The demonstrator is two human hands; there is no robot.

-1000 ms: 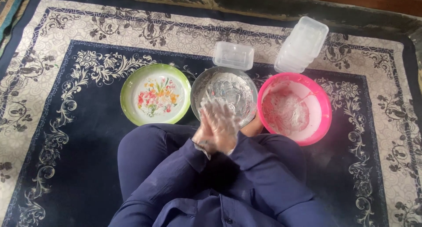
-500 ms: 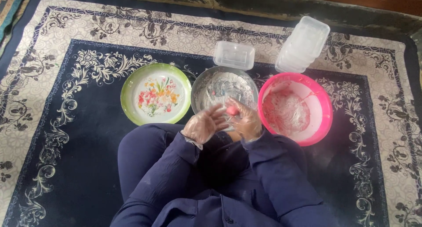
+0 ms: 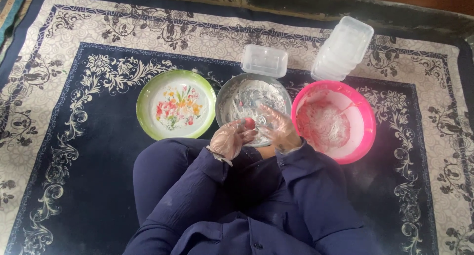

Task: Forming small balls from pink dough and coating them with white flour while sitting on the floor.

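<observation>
Left hand (image 3: 228, 139): gloved in thin clear plastic, fingers curled round a small red ball (image 3: 249, 123) pinched at the fingertips, held over the near rim of the metal bowl.
Right hand (image 3: 278, 127): also gloved, fingers spread wide and empty, hovering just right of the ball, apart from it, over the bowl's near right edge.
Red ball: small, round, reddish pink, sitting at the left fingertips between the two hands.
Green-rimmed plate (image 3: 148, 90): farthest left of the row, round, white centre with a floral print in orange, pink and green, nothing on it, just beside the metal bowl.
Metal bowl (image 3: 228, 94): middle of the row, inside smeared with white powder or paste, partly covered by both hands.
Clear lidded box (image 3: 264, 60): small, rectangular, just behind the metal bowl, touching or nearly touching its far rim.
Pink bowl (image 3: 363, 136): right of the metal bowl, rims close together, inside coated with whitish, pink-tinged residue.
Stack of clear containers (image 3: 341, 49): behind the pink bowl, leaning at a slant, nested one in another.
Rug (image 3: 74, 151): dark blue with cream scrollwork border, under everything.
Sleeves and lap (image 3: 237, 200): dark blue cloth, filling the near middle, legs folded.
</observation>
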